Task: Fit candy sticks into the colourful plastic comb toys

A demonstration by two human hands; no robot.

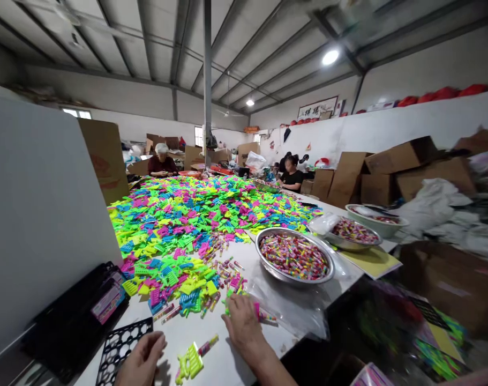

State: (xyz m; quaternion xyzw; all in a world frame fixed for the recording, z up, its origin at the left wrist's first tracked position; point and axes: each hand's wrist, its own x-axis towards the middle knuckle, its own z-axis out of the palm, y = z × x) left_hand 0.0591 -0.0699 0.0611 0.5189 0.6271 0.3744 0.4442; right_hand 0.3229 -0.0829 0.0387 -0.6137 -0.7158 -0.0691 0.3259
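Left hand (141, 360) is near the black lattice tray (122, 343), fingers curled; nothing is seen in them, and whether the fingertips meet cannot be told. Right hand (242, 323) is palm down at the near right of the toy pile (179, 214), fingers bent over a pink piece (256, 309) and some green plastic; clamped or merely touching, cannot tell. A yellow-green toy (192, 360) lies on the table (227, 370) between the hands, with a candy-filled tube (208, 345) at its far right end. Handling, judged by look: toy light, thin, fairly stiff, slotted; best pinched across the flat body by its side edges, since the narrow ends may snag or bend. Tube smooth and round, apt to roll or slip; best held at mid-length, lightly, as the clear wall could crack. Clearances: bare white surface surrounds the toy on its near side and between the hands. To the left, the lattice tray, black stacked trays (79, 316) and a grey partition (46, 182) limit sideways travel. To the right, a loose clear bag (295, 308) could catch the wrist, the table edge runs close beyond it, and the steel basin (294, 256) of tubes has a raised rim.
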